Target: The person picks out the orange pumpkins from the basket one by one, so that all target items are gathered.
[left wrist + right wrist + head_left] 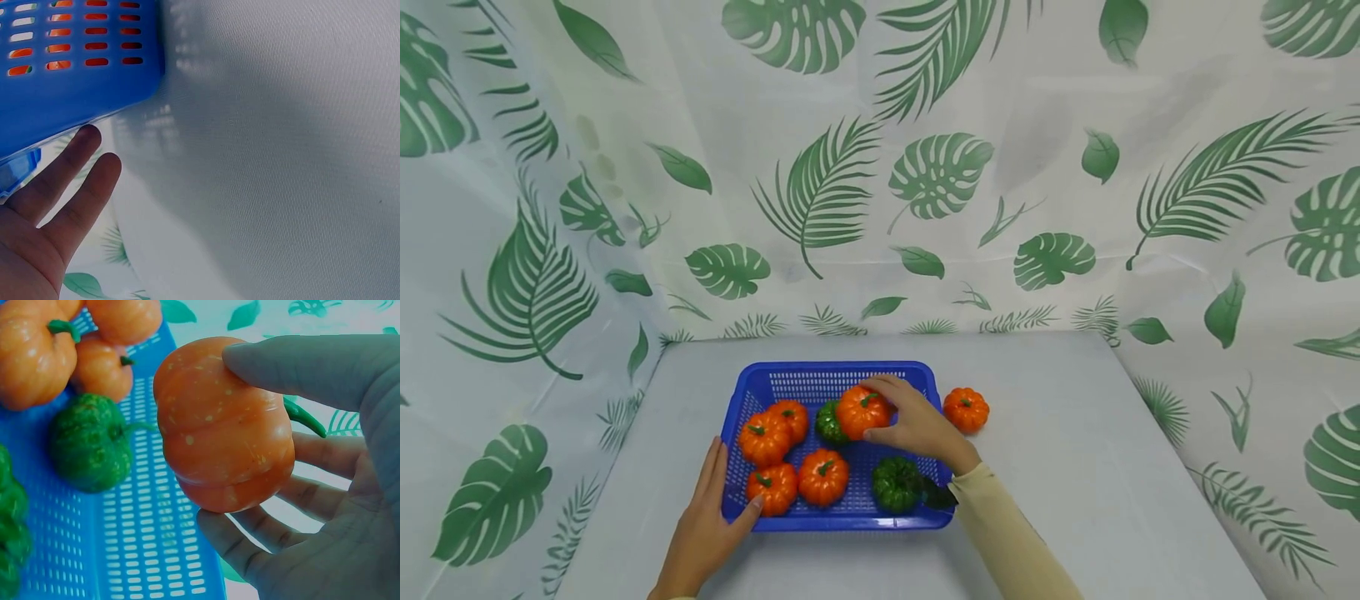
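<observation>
My right hand (917, 421) grips an orange toy pumpkin (859, 412) with a green stem, thumb on one side and fingers around the other. In the right wrist view this pumpkin (222, 431) is held up over the blue plastic basket (835, 367). My left hand (703, 521) lies along the basket's left side, fingers straight outside it and thumb over the rim. Several orange pumpkins (823, 477) sit in the basket's left and middle. A round green pumpkin (90, 444) is partly hidden behind the held one in the head view. A darker green pumpkin (895, 485) sits at the front right.
Another orange pumpkin (966, 410) stands on the white table (1075, 467), just right of the basket. Dark leaf-like pieces (936, 493) lie by the basket's front right corner, under my right forearm. A leaf-patterned curtain (850, 208) closes off the back and both sides.
</observation>
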Available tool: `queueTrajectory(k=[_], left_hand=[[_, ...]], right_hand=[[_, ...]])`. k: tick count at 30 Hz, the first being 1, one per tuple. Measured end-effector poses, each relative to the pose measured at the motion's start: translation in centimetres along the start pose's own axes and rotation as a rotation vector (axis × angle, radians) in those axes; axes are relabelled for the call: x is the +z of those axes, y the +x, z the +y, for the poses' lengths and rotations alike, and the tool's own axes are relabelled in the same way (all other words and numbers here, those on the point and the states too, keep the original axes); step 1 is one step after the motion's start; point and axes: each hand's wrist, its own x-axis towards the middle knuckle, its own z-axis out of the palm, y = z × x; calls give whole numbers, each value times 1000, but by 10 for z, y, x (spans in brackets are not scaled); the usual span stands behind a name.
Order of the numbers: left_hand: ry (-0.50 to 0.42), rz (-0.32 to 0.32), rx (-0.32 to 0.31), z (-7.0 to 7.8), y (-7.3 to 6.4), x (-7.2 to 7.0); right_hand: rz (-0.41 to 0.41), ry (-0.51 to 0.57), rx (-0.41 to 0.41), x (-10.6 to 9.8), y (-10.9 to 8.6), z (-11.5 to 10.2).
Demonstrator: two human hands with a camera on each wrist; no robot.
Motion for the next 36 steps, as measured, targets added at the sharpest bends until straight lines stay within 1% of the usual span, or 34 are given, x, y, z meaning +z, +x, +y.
queueTrajectory(k=[5,9,15,20,26,31,36], left_hand=[[6,-5,-9,1,0,0],[5,0,-2,1,0,-1],[-3,4,5,1,-1,-2],[-6,-7,-2,2,-2,-2],[4,-24,-17,4,-1,-3],[12,-21,-17,4,-1,-2],[17,-30,-17,4,-1,-2]], right_hand=[[25,12,17,-6,-9,1],[45,26,34,-9,-15,2],[84,17,49,-12,-24,8],[99,36,78,-16,-32,11],[124,79,91,-23,-41,13],[136,90,98,-29,-48,18],[162,91,107,-38,-56,22]])
